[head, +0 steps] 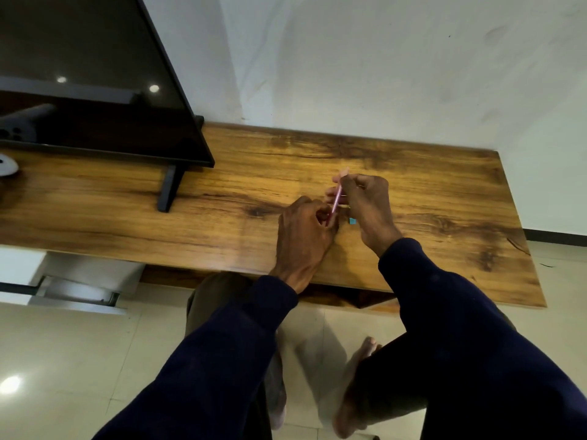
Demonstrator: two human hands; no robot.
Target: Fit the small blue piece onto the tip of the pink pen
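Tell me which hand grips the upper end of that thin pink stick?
The right hand pinches the thin pink stick near its top; the left hand holds its lower end, closer to the wooden table.

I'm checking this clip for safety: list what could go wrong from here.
1. Both the left hand and the right hand pinch the thin pink stick; pulled or bent, it might snap or slip.
2. The small blue piece lies loose on the wooden table under the right hand, so it could be knocked away.
3. A dropped item could land near the bare feet below.
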